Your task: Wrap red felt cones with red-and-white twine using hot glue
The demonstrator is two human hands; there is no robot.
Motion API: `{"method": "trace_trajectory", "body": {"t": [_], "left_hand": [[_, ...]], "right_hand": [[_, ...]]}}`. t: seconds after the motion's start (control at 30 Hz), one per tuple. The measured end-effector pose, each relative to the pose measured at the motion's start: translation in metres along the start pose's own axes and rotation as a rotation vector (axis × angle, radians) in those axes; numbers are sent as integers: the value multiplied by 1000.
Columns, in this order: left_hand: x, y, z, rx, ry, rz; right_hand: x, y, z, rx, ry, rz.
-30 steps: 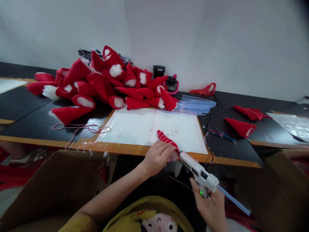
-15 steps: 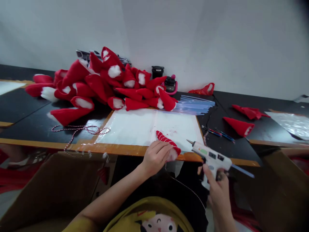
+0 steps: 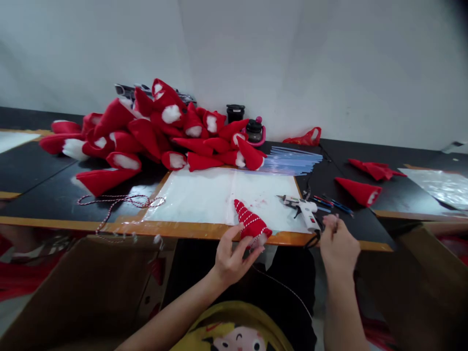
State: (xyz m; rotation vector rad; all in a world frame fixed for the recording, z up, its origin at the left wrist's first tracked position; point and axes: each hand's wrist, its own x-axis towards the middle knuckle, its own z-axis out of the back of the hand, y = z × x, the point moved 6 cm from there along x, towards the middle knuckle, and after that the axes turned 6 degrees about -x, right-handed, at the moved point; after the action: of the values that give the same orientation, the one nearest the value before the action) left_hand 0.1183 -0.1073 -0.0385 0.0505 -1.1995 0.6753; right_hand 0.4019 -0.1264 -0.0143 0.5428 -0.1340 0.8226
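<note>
My left hand (image 3: 234,258) is closed round the lower end of a small red felt cone hat (image 3: 252,220), gripping it with thumb and fingers. A red-and-white twisted cord winds round the hat in a spiral, and white stuffing shows at its wide end. The cord trails down across my lap. A white hot glue gun (image 3: 305,208) lies on its side by the right edge of the white sheet (image 3: 204,195), nozzle pointing left. Just right of its handle is my right hand (image 3: 339,243), apart from the gun, fingers curled in with nothing visible in them.
Stuffed red cones (image 3: 146,131) are heaped at the back left. Clear glue sticks (image 3: 292,160) lie behind the sheet. A loose cord (image 3: 120,200) is at left, pens (image 3: 332,202) at right. Two red felt pieces (image 3: 360,191) lie farther right. Cardboard boxes (image 3: 76,287) stand below.
My right hand has laid the glue gun on the table and let it go. My left hand has shifted its hold lower on the hat, baring more of the wound cord.
</note>
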Motion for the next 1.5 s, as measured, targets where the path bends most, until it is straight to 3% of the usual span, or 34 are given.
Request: {"method": "trace_trajectory", "body": {"t": [0.1,0.27,0.37,0.57,0.77,1.17,1.5], "left_hand": [[-6,-5,0,118,-72,-9],[-8,-10,-4,216,-67,-4],[-9,-10,-3,201,-68,12],[-19,-6,8,152,-126,131],[-33,0,16,208,-98,215],[-27,0,3,264,-57,140],[-33,-15,17,241,-107,15]], "right_hand": [[-30,6,7,62,44,91],[-84,44,-17,519,563,348],[-102,62,-23,546,689,420],[-105,77,-30,550,661,433],[-110,84,-34,545,671,466],[-111,93,-37,342,542,521],[-110,110,-29,371,608,532]]}}
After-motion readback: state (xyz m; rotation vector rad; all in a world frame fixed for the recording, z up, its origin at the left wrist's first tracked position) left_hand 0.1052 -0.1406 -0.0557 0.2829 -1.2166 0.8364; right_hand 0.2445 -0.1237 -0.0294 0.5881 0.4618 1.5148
